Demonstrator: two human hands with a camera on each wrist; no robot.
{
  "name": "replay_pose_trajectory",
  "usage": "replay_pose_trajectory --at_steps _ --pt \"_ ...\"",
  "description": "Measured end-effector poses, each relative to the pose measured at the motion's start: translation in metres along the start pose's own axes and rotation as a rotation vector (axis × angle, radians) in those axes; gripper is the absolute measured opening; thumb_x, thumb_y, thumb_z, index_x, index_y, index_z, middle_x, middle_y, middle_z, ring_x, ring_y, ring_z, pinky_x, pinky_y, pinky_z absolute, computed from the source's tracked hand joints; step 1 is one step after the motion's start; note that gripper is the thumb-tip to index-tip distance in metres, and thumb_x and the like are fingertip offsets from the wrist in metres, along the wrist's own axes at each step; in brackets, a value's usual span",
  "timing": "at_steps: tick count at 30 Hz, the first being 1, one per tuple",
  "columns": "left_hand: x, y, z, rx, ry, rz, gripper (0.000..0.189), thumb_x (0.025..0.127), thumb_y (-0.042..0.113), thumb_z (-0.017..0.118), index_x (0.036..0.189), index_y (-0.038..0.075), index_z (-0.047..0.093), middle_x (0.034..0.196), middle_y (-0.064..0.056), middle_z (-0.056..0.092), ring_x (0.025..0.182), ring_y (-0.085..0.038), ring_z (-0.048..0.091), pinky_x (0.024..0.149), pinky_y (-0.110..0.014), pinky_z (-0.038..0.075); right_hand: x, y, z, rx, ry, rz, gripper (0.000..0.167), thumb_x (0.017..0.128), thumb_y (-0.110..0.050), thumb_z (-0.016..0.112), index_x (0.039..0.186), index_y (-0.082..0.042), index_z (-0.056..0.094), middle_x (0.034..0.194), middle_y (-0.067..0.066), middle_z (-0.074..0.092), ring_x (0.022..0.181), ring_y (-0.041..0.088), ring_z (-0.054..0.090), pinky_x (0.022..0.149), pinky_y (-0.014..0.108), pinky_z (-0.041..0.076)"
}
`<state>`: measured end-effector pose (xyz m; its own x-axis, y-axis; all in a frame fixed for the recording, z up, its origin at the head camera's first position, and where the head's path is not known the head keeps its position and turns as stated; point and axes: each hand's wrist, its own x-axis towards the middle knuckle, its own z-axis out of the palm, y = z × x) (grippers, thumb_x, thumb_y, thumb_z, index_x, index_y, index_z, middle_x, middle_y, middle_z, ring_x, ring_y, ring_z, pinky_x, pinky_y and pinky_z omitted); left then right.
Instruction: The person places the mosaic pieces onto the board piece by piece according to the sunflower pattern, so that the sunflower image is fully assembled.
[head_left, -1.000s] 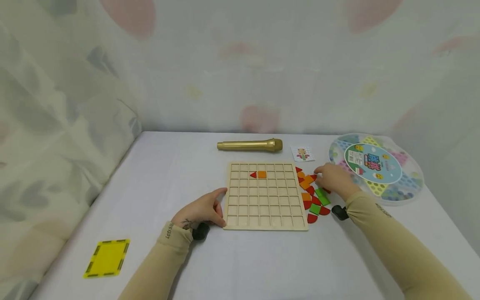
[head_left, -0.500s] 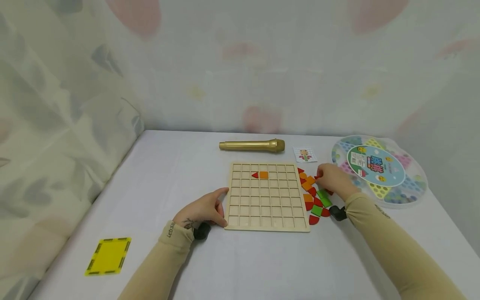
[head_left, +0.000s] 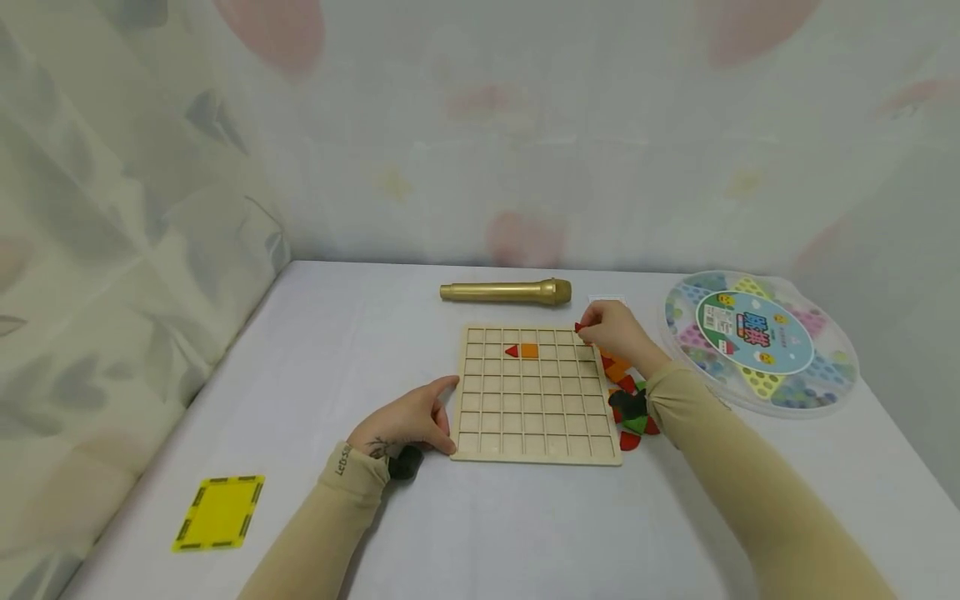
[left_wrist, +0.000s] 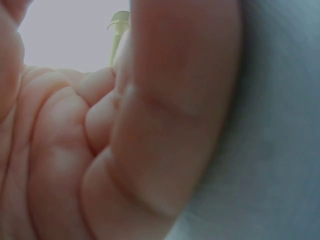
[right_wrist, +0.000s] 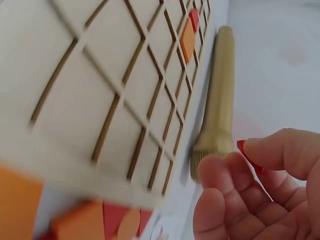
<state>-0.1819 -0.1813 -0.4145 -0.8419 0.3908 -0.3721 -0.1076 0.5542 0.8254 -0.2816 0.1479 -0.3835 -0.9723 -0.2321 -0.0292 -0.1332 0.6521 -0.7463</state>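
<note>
A pale wooden grid board (head_left: 538,408) lies on the white table. In one of its upper rows sit a red triangular piece (head_left: 512,351) and an orange square piece (head_left: 529,351), side by side. My left hand (head_left: 405,421) rests at the board's left edge, thumb near the lower corner and index finger higher up, spread apart. Over the board's upper right corner, my right hand (head_left: 618,333) pinches a small red piece (right_wrist: 242,145) between thumb and fingers; its full shape is hidden. Loose red, orange and green pieces (head_left: 628,442) lie right of the board, partly under the right wrist.
Behind the board lies a gold microphone (head_left: 504,292). A small printed card (head_left: 607,297) is mostly covered by the right hand. A round clear case (head_left: 832,379) with a blue label stands at the right. A yellow square (head_left: 218,513) lies at the front left.
The right hand has lifted a red piece from the loose pieces and moved left to the board's upper right corner. The left hand has stayed at the board's edge.
</note>
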Motion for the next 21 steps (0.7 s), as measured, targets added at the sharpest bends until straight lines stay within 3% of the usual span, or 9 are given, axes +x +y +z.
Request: replay_pose_trajectory --at_steps 4,7,11,16,21 --pt "0.001 -0.001 0.001 -0.004 -0.004 -0.003 0.109 0.06 -0.005 0.081 0.147 0.011 0.018 0.069 -0.007 0.057 0.057 -0.013 0.05 0.053 -0.025 0.042 0.006 -0.008 0.012 0.006 0.008 -0.013 0.005 0.079 -0.005 0.058 0.077 -0.004 0.053 0.076 0.009 0.057 0.059 0.016 0.043 0.053 0.026 0.037" --pt "0.002 -0.002 0.001 0.0 -0.005 -0.004 0.109 0.06 -0.005 0.081 0.148 0.011 0.018 0.069 -0.007 0.058 0.056 -0.013 0.05 0.053 -0.025 0.042 0.01 -0.012 0.019 0.065 -0.024 -0.008 0.005 0.082 -0.005 0.057 0.08 -0.002 0.053 0.079 0.011 0.058 0.06 0.017 0.053 0.055 0.028 0.043" --pt "0.002 -0.001 0.0 0.004 -0.005 -0.005 0.109 0.06 -0.005 0.081 0.147 0.01 0.018 0.068 -0.007 0.058 0.056 -0.013 0.05 0.053 -0.025 0.042 0.015 -0.014 0.025 0.104 -0.097 0.017 0.01 0.088 -0.009 0.058 0.091 0.0 0.056 0.09 0.014 0.061 0.075 0.025 0.064 0.067 0.031 0.05" --pt "0.002 -0.001 0.0 0.013 -0.003 -0.002 0.109 0.059 -0.005 0.081 0.147 0.01 0.019 0.068 -0.007 0.058 0.056 -0.013 0.05 0.053 -0.025 0.042 0.021 -0.016 0.028 -0.01 -0.178 0.025 0.015 0.091 -0.01 0.055 0.097 0.002 0.062 0.092 0.014 0.062 0.07 0.02 0.06 0.062 0.027 0.047" --pt "0.003 -0.002 0.0 0.012 -0.004 -0.002 0.109 0.06 -0.004 0.081 0.147 0.01 0.018 0.068 -0.007 0.058 0.056 -0.013 0.05 0.053 -0.026 0.042 0.027 -0.022 0.034 -0.127 -0.208 0.055 0.018 0.089 -0.011 0.056 0.096 0.002 0.067 0.092 0.013 0.064 0.065 0.013 0.052 0.058 0.023 0.043"
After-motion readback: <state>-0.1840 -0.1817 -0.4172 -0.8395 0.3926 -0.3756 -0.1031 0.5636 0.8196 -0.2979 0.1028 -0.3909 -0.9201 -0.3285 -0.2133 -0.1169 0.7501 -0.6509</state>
